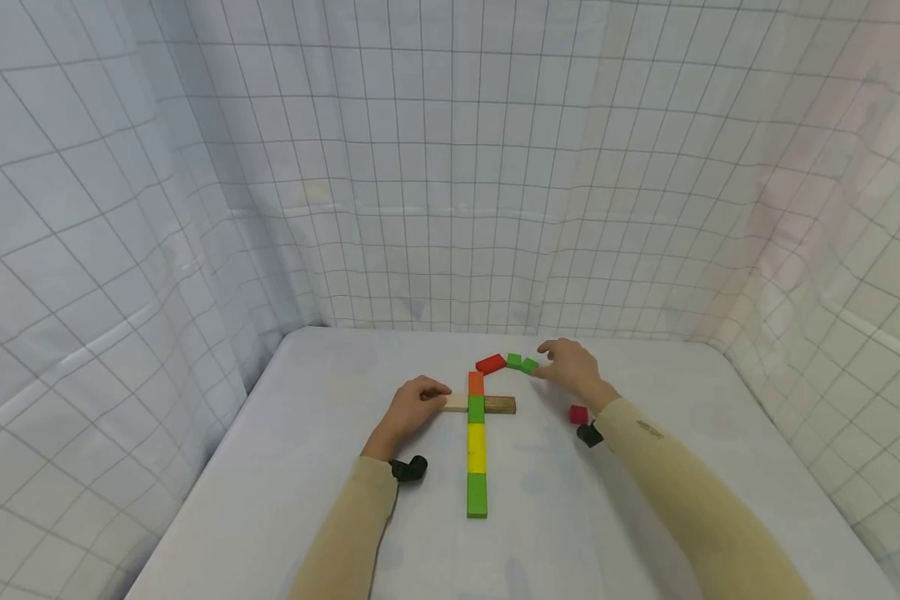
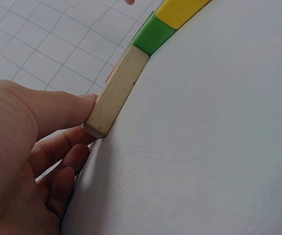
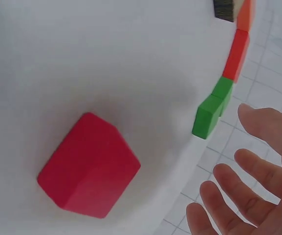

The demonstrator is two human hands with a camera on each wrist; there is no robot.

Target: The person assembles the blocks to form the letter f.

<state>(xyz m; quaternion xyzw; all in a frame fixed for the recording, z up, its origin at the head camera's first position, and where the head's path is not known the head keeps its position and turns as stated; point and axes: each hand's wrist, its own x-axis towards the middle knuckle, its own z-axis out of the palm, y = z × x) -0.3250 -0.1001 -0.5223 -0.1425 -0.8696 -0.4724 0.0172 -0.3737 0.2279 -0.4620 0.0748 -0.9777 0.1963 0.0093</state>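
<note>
My left hand [image 1: 412, 406] pinches the outer end of a pale wooden block [image 2: 116, 93] between thumb and forefinger. That block lies flat, its far end against a green block [image 1: 476, 409] in a straight column. Beside the two small green blocks [image 1: 522, 362], my right hand [image 1: 567, 364] has its fingers spread and loosely bent, holding nothing. In the right wrist view a gap shows between the thumb and the nearer green block [image 3: 207, 116]. A red block [image 1: 491, 364] lies tilted at their left. Nearer me, a crimson block [image 3: 89, 166] lies apart below my right wrist.
The column also has an orange block [image 1: 476, 383] on top, a yellow section [image 1: 477, 448], and a green block [image 1: 477, 496] at the bottom. A dark brown block [image 1: 500, 405] juts right. Grid-patterned curtains [image 1: 457, 167] enclose the white table [image 1: 292, 508].
</note>
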